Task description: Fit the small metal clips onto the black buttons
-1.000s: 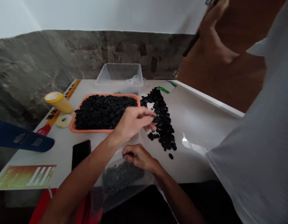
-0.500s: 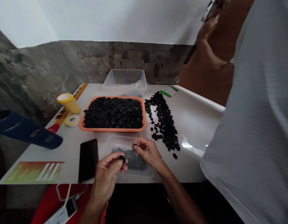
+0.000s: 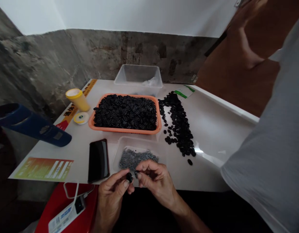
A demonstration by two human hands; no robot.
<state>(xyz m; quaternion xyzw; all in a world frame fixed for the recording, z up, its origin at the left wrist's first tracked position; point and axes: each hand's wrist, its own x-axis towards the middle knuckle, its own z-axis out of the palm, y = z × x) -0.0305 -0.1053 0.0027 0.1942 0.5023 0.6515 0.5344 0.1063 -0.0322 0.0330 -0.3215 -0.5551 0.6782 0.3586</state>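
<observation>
My left hand (image 3: pixel 114 191) pinches a small black oval piece (image 3: pixel 129 177) between thumb and fingertips. Close beside it, my right hand (image 3: pixel 156 181) grips another small dark piece (image 3: pixel 136 173), partly covered by the fingers. Both hands are over the near edge of a clear plastic tub (image 3: pixel 115 152) that holds many small grey metal parts (image 3: pixel 132 158). Behind the tub sits an orange basket (image 3: pixel 125 130) heaped with black oval pieces (image 3: pixel 126 111). More black pieces (image 3: pixel 182 126) lie loose on the white table to the right.
A black phone (image 3: pixel 98 160), a blue bottle (image 3: pixel 37 126), a yellow jar (image 3: pixel 79 101) and its lid (image 3: pixel 80 118) are on the left. Behind the basket stands a clear bin (image 3: pixel 138 76). A person in a grey shirt (image 3: pixel 272 136) is close at the right.
The view has shifted, so the table appears further right. My right hand has come down from over the metal parts to beside my left hand, and the two held pieces are nearly together.
</observation>
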